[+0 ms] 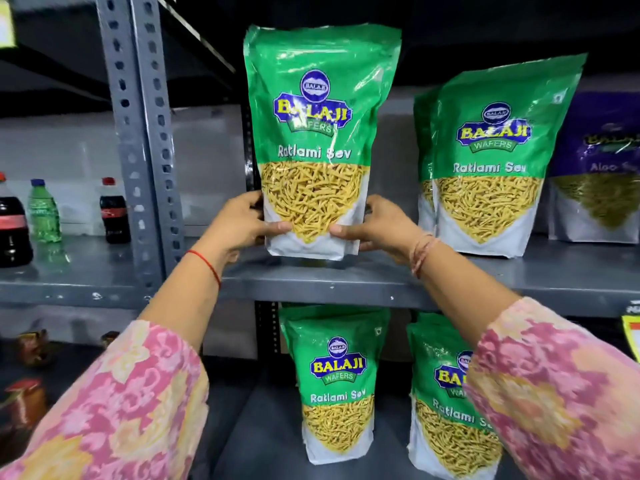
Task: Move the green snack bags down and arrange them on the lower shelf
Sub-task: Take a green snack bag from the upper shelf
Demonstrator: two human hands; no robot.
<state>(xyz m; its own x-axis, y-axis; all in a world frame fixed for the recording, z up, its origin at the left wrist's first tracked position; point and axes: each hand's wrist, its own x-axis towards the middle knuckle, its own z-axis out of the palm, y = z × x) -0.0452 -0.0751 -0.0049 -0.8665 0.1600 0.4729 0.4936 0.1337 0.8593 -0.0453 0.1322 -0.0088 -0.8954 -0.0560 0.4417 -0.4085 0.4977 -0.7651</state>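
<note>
A green Ratlami Sev snack bag (320, 140) stands upright at the front of the upper shelf (311, 282), gripped low on both sides. My left hand (242, 221) clasps its left edge and my right hand (377, 225) its right edge. More green bags (491, 157) stand in a row to the right on the same shelf. On the lower shelf (263, 434) stand two green bags, one in the middle (337, 382) and one at the right (446, 410), the latter partly hidden by my right sleeve.
A purple snack bag (599, 168) stands at the far right of the upper shelf. A grey perforated upright (142, 140) divides the racks. Left of it are cola bottles (114, 211) and a green bottle (43, 211). Brown clay items (31, 344) sit lower left.
</note>
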